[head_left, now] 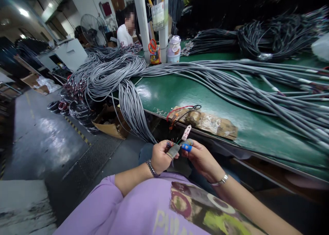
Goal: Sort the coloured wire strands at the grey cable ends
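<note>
The left hand is closed around the end of a grey sheathed cable, held steady just below the green table edge so its thin coloured wire ends, fanned out above the fist, can be reached. Just beside it, the right hand is pinched on those wires, a blue finger cot worn on one fingertip for grip.

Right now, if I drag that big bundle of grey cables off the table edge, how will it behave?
The grey cables probably flop: they already droop over the green table. Likely heavy in bulk. Strands may tangle where they cross.
</note>
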The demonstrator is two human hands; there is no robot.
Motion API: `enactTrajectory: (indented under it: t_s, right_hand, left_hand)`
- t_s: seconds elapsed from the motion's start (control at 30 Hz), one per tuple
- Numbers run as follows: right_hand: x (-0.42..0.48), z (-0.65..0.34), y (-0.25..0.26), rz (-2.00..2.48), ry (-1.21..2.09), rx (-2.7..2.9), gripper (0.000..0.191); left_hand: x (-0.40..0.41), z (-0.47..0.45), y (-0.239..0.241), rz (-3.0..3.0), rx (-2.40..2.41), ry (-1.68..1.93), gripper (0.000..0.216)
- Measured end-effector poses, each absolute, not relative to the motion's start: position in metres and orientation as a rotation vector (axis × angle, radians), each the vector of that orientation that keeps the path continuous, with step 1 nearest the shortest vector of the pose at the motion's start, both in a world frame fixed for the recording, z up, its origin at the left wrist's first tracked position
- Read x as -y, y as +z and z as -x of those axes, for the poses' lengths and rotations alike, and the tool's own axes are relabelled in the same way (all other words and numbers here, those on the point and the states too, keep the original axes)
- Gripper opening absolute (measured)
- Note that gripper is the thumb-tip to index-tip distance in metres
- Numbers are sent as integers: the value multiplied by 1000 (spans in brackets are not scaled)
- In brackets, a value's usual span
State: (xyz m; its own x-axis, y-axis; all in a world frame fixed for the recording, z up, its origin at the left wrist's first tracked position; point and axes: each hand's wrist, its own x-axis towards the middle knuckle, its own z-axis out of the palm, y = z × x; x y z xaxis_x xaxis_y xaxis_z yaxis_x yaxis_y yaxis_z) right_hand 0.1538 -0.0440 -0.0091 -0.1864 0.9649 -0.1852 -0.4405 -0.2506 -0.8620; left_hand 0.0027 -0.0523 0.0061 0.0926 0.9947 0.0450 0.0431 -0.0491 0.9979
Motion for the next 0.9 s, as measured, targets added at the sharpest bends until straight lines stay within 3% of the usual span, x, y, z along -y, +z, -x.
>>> enactTrajectory:
  t_s: [0.4, 0.9]
  right_hand:
    - [45, -150, -12, 951, 1700, 832, 23]
    - [47, -151, -3, 967, 1661, 829, 28]
  left_hand:
    - [44, -1, 7, -1130, -974, 828, 44]
    - [51, -10, 1, -866, -1017, 1077, 38]
